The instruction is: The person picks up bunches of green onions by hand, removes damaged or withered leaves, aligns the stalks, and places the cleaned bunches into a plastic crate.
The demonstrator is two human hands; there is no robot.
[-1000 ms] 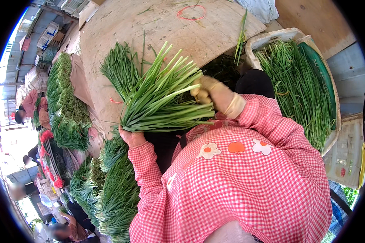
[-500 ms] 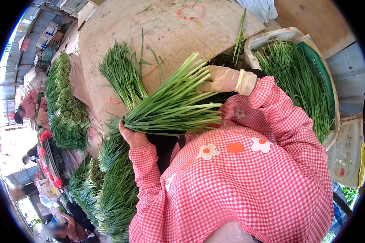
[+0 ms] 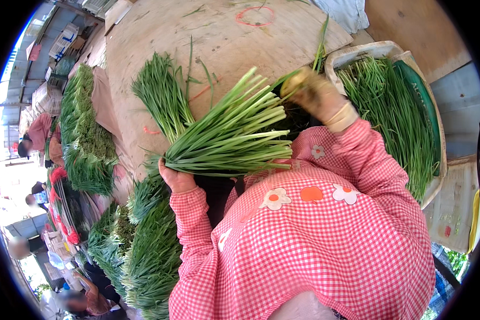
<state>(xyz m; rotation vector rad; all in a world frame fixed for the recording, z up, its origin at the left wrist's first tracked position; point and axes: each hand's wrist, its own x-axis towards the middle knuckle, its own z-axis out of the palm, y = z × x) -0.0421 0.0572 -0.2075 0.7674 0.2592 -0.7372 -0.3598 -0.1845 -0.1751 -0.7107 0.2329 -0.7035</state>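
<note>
My left hand [image 3: 177, 177], bare, is closed around the leafy end of a loose bunch of garlic chives [image 3: 224, 138]. The pale cut stems fan out to the upper right, over my lap. My right hand [image 3: 316, 96], in a dirty pale glove, is just beyond the stem ends, apart from the bunch. Motion smears its fingers; a thin green blade shows beside the fingertips, but whether they grip it is unclear. Another bunch of chives [image 3: 162, 93] lies on the board behind the held one, its lower end hidden.
A wooden board [image 3: 128, 32] extends ahead, with stray blades and a red band [image 3: 255, 16] on it. At my right stands a pale crate [image 3: 392, 49] full of chives. Chive piles [image 3: 152, 256] line my left. Other people sit farther left.
My right hand has pulled back from the stems, moving right and slightly up, and turned. The left hand and its bunch have hardly moved.
</note>
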